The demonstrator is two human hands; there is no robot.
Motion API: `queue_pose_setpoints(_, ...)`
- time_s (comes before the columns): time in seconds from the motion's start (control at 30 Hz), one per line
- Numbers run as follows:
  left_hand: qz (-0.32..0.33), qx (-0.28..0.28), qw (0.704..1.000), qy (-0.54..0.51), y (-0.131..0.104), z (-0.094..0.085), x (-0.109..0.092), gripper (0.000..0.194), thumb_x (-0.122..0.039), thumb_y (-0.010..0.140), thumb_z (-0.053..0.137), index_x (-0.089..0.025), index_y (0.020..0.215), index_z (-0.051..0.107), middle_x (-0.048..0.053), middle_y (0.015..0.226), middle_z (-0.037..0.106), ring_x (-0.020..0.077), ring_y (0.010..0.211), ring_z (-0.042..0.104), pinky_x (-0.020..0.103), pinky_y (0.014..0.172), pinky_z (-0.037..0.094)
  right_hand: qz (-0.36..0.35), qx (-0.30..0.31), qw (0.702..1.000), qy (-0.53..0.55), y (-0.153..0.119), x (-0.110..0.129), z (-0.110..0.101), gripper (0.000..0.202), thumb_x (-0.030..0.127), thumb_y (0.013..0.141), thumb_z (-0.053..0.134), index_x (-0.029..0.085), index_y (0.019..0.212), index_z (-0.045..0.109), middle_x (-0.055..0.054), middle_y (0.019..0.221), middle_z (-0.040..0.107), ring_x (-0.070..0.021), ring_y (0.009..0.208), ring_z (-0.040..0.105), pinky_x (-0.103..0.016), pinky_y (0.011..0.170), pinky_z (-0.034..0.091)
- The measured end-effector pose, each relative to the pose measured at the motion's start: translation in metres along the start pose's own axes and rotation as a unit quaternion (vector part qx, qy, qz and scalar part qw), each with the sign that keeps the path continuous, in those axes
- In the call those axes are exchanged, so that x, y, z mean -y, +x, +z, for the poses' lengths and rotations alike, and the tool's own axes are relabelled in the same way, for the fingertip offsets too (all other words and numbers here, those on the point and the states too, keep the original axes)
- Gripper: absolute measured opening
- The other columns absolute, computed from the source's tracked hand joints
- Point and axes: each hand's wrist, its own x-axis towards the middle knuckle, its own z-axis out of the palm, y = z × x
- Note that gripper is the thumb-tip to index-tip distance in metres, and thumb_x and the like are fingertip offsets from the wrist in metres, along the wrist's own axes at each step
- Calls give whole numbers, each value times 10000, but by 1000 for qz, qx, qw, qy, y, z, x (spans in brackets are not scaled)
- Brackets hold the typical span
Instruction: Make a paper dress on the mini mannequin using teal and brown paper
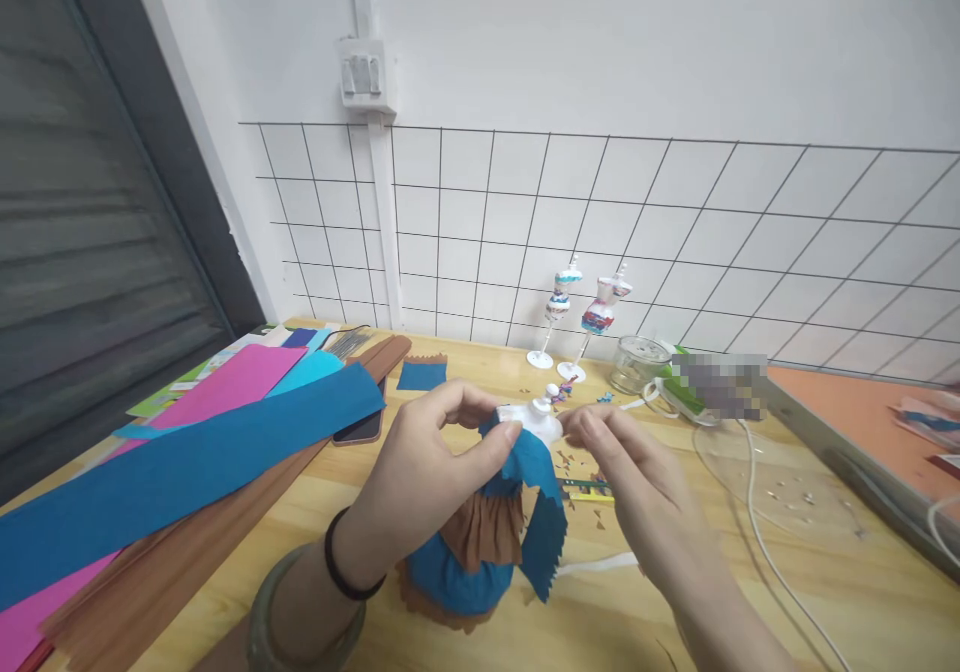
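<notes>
A small white mannequin (534, 414) stands between my hands, dressed in a blue and brown layered skirt (461, 577). A blue strip with zigzag edges (546, 532) wraps its upper body and hangs down at the right. My left hand (442, 462) pinches the blue strip against the mannequin's left shoulder, thumb on the front. At the other shoulder, my right hand (626, 472) has thumb and fingers pressed together; what they hold, if anything, is too small to tell.
Blue paper (195, 462), pink paper (232, 382) and brown paper (187, 562) lie at the left, over a phone (360, 426). Two decorated mannequins (559, 302) (602, 307) and a glass jar (640, 364) stand behind. Yellow-handled scissors (589, 496), scraps and a white cable (757, 522) lie at the right.
</notes>
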Motion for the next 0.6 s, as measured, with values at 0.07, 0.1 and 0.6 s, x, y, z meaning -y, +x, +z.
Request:
queue_pose_setpoints(0.07,7,6,1000,4,0,-1,0,71,-277,787,615,-207,800,624,-7,804,664,145,805,613,263,758,487,80,108,989,57,5,-2,-3,323,462,915,439,223,743,574,-5,774,613,-175,781,586,-269,677,461)
queue_pose_setpoints(0.1,9,9,1000,6,0,-1,1,75,-277,789,614,-206,808,630,-6,812,668,147,808,616,267,765,488,95,147,980,94,7,-3,-4,338,485,905,450,218,733,568,-2,761,602,-170,777,576,-274,704,454)
queue_pose_setpoints(0.6,27,11,999,34,0,-3,1,68,-277,786,640,-232,833,659,-40,823,687,114,804,615,207,749,486,179,258,916,250,5,1,-8,398,526,716,691,170,618,542,47,564,458,-76,523,393,-202,512,345)
